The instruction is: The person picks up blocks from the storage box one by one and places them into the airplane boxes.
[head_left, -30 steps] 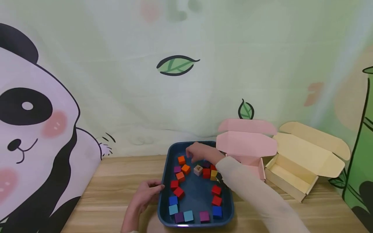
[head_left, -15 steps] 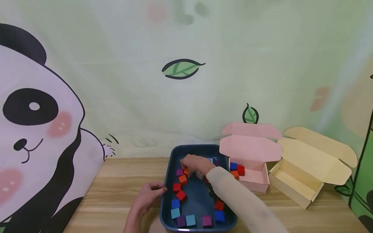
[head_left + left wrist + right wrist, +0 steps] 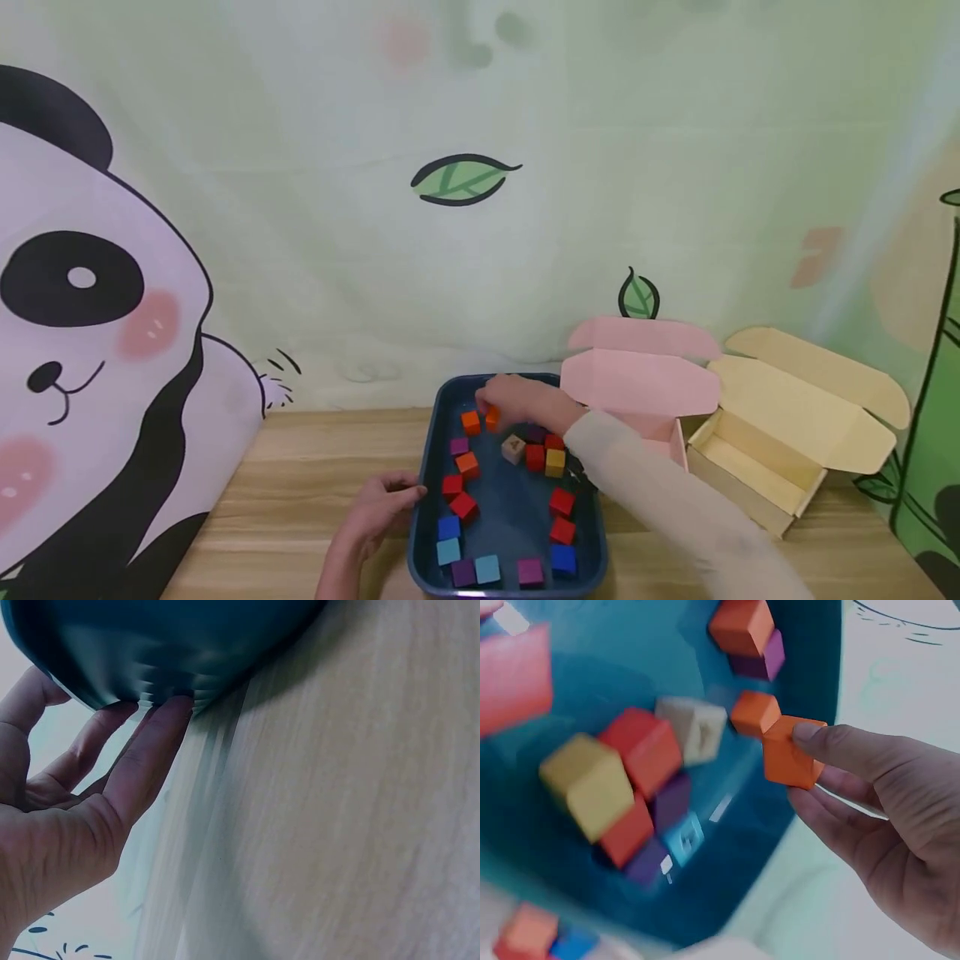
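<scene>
My right hand (image 3: pixel 517 400) is over the far end of the dark blue tray (image 3: pixel 501 533), pinching an orange cube (image 3: pixel 789 754) between thumb and fingers. In the right wrist view that cube overlaps another orange cube (image 3: pixel 755 712). A wooden cube with a dark mark (image 3: pixel 513 449) lies near the hand, beside a red cube (image 3: pixel 535 457) and a yellow cube (image 3: pixel 555 463). My left hand (image 3: pixel 378 508) is at the tray's left side. Its fairly straight fingertips (image 3: pixel 180 705) touch the tray's outer wall in the left wrist view.
Red, blue, light blue and purple cubes line the tray's sides and near end, among them a magenta cube (image 3: pixel 530 572). Right of the tray stand an open pink box (image 3: pixel 641 383), holding several cubes, and an open cream box (image 3: pixel 757 467). A wooden tabletop (image 3: pixel 300 492) lies underneath.
My right hand went down to an orange cube at the tray's left side, took it in a pinch, and moved back and right with it. The left hand stays at the tray's side.
</scene>
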A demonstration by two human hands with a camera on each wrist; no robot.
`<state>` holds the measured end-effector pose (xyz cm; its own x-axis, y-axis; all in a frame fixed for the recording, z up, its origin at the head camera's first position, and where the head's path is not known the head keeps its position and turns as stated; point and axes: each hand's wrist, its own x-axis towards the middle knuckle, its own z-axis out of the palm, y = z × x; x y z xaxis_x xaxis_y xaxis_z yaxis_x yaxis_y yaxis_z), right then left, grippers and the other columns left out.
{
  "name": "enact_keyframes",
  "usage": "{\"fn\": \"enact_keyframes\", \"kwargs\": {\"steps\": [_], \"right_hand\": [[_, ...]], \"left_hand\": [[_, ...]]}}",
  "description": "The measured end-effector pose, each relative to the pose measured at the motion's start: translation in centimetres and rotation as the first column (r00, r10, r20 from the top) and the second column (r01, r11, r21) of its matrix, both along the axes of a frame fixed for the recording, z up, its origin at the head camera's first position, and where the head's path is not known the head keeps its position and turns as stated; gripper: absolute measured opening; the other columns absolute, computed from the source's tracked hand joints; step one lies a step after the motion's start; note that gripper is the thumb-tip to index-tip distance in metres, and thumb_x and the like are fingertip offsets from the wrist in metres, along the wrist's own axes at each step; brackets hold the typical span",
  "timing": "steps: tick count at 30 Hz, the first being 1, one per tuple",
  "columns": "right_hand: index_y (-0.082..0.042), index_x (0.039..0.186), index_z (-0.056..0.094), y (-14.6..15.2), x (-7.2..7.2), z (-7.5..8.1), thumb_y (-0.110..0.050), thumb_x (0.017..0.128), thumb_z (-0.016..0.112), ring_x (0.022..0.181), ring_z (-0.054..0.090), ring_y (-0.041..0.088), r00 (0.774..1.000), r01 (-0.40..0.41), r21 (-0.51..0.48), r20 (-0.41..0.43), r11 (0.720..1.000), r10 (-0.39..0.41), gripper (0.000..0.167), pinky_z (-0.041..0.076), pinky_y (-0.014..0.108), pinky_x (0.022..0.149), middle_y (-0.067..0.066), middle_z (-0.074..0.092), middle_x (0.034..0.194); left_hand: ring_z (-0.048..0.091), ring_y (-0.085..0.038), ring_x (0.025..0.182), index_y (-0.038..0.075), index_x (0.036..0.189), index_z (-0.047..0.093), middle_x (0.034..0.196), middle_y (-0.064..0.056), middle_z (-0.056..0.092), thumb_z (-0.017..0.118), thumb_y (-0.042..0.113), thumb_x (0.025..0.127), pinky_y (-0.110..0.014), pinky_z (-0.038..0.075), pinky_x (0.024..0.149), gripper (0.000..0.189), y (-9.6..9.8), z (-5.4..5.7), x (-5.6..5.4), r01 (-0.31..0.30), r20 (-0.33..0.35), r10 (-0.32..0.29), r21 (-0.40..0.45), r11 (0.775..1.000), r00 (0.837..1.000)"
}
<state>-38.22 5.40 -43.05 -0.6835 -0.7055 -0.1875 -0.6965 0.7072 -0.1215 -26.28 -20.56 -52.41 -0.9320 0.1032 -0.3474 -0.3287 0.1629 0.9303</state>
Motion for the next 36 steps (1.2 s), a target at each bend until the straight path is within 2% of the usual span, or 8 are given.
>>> {"fn": "enact_keyframes", "kwargs": {"steps": [5, 12, 15, 20, 22, 27, 31, 36], "right_hand": [[-0.014, 0.101, 0.067, 2.8, 0.1, 1.3, -0.019, 0.088, 0.081, 0.085, 0.056, 0.016, 0.998, -0.02, 0.024, -0.061, 1.0, 0.022, 0.02, 0.053, 0.028, 0.079, 0.0, 0.064, 0.093], [-0.012, 0.103, 0.07, 9.2, 0.8, 2.4, -0.019, 0.086, 0.083, 0.085, 0.058, 0.015, 0.998, 0.062, -0.056, -0.01, 0.997, -0.063, 0.022, 0.055, 0.028, 0.079, -0.001, 0.067, 0.093], [-0.013, 0.103, 0.071, 12.1, 1.1, 2.4, -0.015, 0.085, 0.083, 0.084, 0.059, 0.014, 0.995, 0.101, -0.072, 0.027, 0.992, -0.099, 0.022, 0.056, 0.028, 0.079, -0.003, 0.068, 0.092], [-0.015, 0.096, 0.071, 16.5, 1.6, 1.8, -0.007, 0.082, 0.083, 0.078, 0.056, 0.012, 0.992, 0.111, -0.007, 0.061, 0.994, -0.111, 0.019, 0.053, 0.026, 0.074, -0.007, 0.066, 0.083], [-0.014, 0.094, 0.071, 17.7, 1.7, 1.7, -0.003, 0.081, 0.082, 0.076, 0.054, 0.012, 0.994, 0.09, 0.015, 0.058, 0.996, -0.09, 0.021, 0.052, 0.026, 0.072, -0.006, 0.064, 0.082], [-0.014, 0.094, 0.071, 19.5, 1.8, 0.9, -0.002, 0.081, 0.082, 0.075, 0.053, 0.011, 0.998, 0.041, 0.046, 0.053, 0.998, -0.044, 0.022, 0.052, 0.025, 0.072, -0.006, 0.064, 0.081], [-0.014, 0.094, 0.069, 19.8, 2.1, 0.4, -0.003, 0.079, 0.083, 0.075, 0.052, 0.012, 0.999, 0.023, 0.073, 0.04, 0.997, -0.026, 0.023, 0.05, 0.025, 0.071, -0.005, 0.062, 0.08], [-0.014, 0.095, 0.069, 19.6, 2.7, -0.1, -0.003, 0.079, 0.085, 0.079, 0.052, 0.012, 0.998, 0.034, 0.099, 0.052, 0.995, -0.039, 0.025, 0.05, 0.025, 0.072, -0.003, 0.06, 0.083]], "left_hand": [[0.064, -0.024, 0.096, -0.004, 0.124, 0.064, 0.119, -0.018, 0.059, 0.07, 0.015, 0.095, -0.041, 0.06, 0.085, 0.035, -0.4, -0.1, 0.0, -0.014, 0.015, 0.014, 0.0, 1.0, 1.0], [0.066, -0.023, 0.095, -0.003, 0.125, 0.064, 0.12, -0.018, 0.06, 0.071, 0.018, 0.094, -0.04, 0.06, 0.084, 0.038, -0.4, -0.5, -0.2, -0.007, 0.023, 0.007, 0.002, 1.0, 1.0], [0.065, -0.023, 0.094, -0.003, 0.124, 0.065, 0.118, -0.017, 0.061, 0.071, 0.017, 0.094, -0.039, 0.06, 0.083, 0.037, -0.4, -0.7, -0.2, 0.005, 0.02, -0.005, -0.005, 1.0, 1.0], [0.064, -0.021, 0.09, -0.005, 0.124, 0.065, 0.115, -0.014, 0.063, 0.071, 0.017, 0.094, -0.038, 0.06, 0.082, 0.038, -0.3, -1.0, -0.2, 0.04, 0.001, -0.04, 0.028, 0.999, 0.999], [0.065, -0.021, 0.09, -0.006, 0.125, 0.064, 0.114, -0.013, 0.063, 0.07, 0.016, 0.094, -0.039, 0.061, 0.081, 0.038, -0.2, -1.0, -0.2, 0.033, -0.011, -0.033, 0.047, 0.998, 0.999], [0.066, -0.02, 0.089, -0.007, 0.121, 0.065, 0.111, -0.014, 0.064, 0.071, 0.014, 0.093, -0.039, 0.061, 0.08, 0.035, 0.1, -1.1, -0.1, 0.024, -0.02, -0.023, 0.068, 0.997, 1.0], [0.067, -0.021, 0.09, -0.006, 0.123, 0.065, 0.114, -0.015, 0.063, 0.071, 0.016, 0.094, -0.04, 0.061, 0.083, 0.038, 0.2, -1.0, -0.1, 0.042, -0.004, -0.042, 0.075, 0.996, 0.999], [0.066, -0.022, 0.092, -0.005, 0.125, 0.064, 0.116, -0.016, 0.063, 0.071, 0.017, 0.094, -0.041, 0.061, 0.083, 0.039, 0.1, -0.5, -0.4, 0.022, 0.002, -0.023, 0.046, 0.999, 1.0]]}}
